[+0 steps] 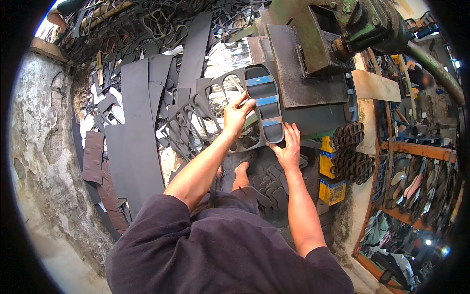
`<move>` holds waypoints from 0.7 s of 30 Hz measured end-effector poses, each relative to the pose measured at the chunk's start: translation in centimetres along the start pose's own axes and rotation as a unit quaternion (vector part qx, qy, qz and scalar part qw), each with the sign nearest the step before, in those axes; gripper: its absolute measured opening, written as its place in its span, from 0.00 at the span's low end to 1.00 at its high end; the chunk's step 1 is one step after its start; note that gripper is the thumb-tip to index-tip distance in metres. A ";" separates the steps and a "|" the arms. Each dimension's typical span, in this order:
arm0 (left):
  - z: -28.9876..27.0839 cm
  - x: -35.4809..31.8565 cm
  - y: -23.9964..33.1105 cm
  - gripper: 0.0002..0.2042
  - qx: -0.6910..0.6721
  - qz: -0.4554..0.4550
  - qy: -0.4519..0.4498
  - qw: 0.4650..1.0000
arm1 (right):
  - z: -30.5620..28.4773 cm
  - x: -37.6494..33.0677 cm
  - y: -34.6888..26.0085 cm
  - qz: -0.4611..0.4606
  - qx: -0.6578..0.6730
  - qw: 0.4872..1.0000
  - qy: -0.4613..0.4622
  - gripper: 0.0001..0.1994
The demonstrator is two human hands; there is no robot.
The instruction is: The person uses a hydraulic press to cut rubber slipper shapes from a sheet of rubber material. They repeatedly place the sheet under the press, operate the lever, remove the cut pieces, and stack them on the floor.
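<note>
A dark rubber sheet (313, 117) with several sole-shaped holes cut out of it lies across the bed of a green press (338, 29). On it rests a sole-shaped cutting die (264, 105) with blue cross bars. My left hand (236, 115) holds the cut-out left part of the sheet beside the die, thumb near the die's rim. My right hand (290, 147) lies flat against the sheet's near edge, just below the die's lower end. The press's flat steel plate (303, 68) hangs over the sheet to the right of the die.
Long dark rubber strips (134, 132) and tangled cut-out scrap (186, 127) pile up at the left against a rough wall (39, 147). Stacked cut soles (352, 157) and yellow boxes (330, 188) sit under the press at the right. Shelves of soles (416, 181) stand further right.
</note>
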State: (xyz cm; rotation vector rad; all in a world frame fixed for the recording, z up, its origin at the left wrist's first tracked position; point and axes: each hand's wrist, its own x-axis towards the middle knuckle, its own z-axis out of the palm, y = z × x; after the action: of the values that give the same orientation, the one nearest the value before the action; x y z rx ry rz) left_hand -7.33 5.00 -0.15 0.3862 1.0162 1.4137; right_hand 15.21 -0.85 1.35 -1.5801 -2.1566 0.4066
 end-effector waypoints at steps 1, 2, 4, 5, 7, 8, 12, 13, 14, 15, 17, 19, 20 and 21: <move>-0.1 0.1 -0.3 0.30 0.008 0.000 -0.001 1.000 | 0.0 0.0 0.1 -0.003 -0.001 1.000 0.000 0.43; -0.2 0.3 -0.3 0.30 0.016 0.000 -0.002 1.000 | 0.0 0.0 0.1 -0.005 -0.001 1.000 0.001 0.43; -0.2 0.4 -0.5 0.30 0.021 0.001 -0.003 1.000 | -0.1 -0.1 0.0 0.002 -0.001 1.000 -0.006 0.43; 0.0 0.4 -0.6 0.30 0.015 0.003 -0.003 1.000 | -0.3 0.0 0.1 0.006 -0.003 1.000 -0.007 0.43; 0.5 0.5 -0.7 0.29 0.002 0.006 0.000 1.000 | -0.9 -0.2 0.6 0.011 -0.015 1.000 -0.002 0.43; 1.0 0.7 -0.9 0.29 -0.008 0.008 0.002 1.000 | -1.6 -0.3 1.1 0.015 -0.023 1.000 0.002 0.43; 3.9 1.8 -1.9 0.28 0.022 -0.010 0.017 1.000 | -4.0 -0.1 5.3 0.099 -0.097 0.990 0.022 0.37; 4.9 2.3 -2.1 0.29 0.040 -0.015 0.022 0.999 | -4.4 0.1 6.3 0.125 -0.108 0.986 0.009 0.36; 5.3 3.3 -2.4 0.30 0.050 0.007 0.012 0.999 | -4.8 0.9 6.5 0.148 -0.116 0.982 -0.005 0.35; 5.6 4.4 -2.4 0.28 0.091 0.006 0.008 0.996 | -5.1 1.4 7.0 0.176 -0.123 0.976 -0.017 0.35; 4.7 5.5 -2.5 0.26 0.373 0.261 0.124 0.882 | -5.6 2.5 8.5 0.214 -0.106 0.971 -0.015 0.35; -0.7 7.8 -4.5 0.21 0.462 0.302 0.315 0.772 | -6.0 4.6 8.8 0.208 -0.099 0.973 -0.018 0.37; -1.0 7.6 -3.8 0.19 0.327 0.051 0.274 0.903 | -6.1 4.6 10.1 0.215 -0.087 0.973 -0.001 0.38; -0.9 6.5 -2.7 0.17 0.168 -0.212 0.210 0.939 | -6.2 4.6 10.9 0.228 -0.083 0.970 0.002 0.38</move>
State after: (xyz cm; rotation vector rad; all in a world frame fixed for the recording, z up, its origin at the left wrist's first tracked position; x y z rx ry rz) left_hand -7.33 10.17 -5.00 0.0937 1.5961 0.9446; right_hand 26.13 6.71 2.31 -2.1749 -1.8503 0.3669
